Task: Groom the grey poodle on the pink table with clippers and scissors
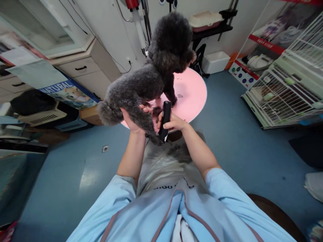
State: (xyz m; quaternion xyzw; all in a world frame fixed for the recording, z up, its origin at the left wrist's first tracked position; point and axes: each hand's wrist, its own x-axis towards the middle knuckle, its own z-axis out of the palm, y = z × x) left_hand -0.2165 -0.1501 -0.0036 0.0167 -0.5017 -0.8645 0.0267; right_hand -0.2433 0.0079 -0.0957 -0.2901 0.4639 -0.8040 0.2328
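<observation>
Smock [141, 215], clipper [166, 114] in right fingers [168, 125]

Pet-grooming shop: gray dog [141, 82] on round pink table [195, 92], black clippers [166, 116], wire cage [280, 90].

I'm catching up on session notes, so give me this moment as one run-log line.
dog on pink table | left hand: around hind leg | right hand: holding black clipper, lower end near paw
</observation>
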